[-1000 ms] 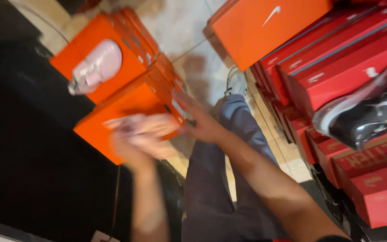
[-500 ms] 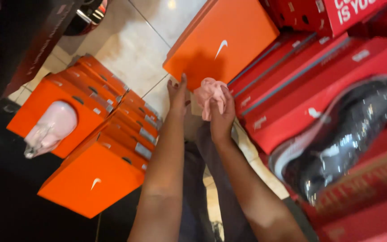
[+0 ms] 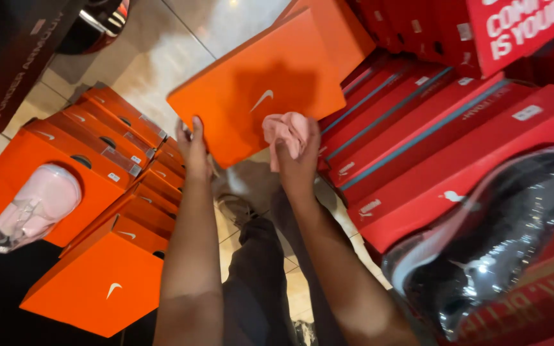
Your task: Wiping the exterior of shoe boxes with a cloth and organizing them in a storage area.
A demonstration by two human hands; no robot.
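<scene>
My left hand (image 3: pixel 195 148) grips the lower left edge of a large orange shoe box (image 3: pixel 258 90) that is tilted up in front of me. My right hand (image 3: pixel 297 160) holds a crumpled pink cloth (image 3: pixel 285 130) against the box's lower right part. Both forearms reach forward from the bottom of the view, above my dark trousers (image 3: pixel 258 282).
Stacks of orange shoe boxes (image 3: pixel 107 128) stand on the left, one with a pink shoe in clear wrap (image 3: pixel 36 204) on top. Red shoe boxes (image 3: pixel 444 128) are stacked on the right, with a black wrapped shoe (image 3: pixel 495 243) on them. Pale tiled floor (image 3: pixel 149 57) lies between.
My view has turned from the left orange stack toward the tilted orange box. Both hands have risen to it, the right one carrying the pink cloth along.
</scene>
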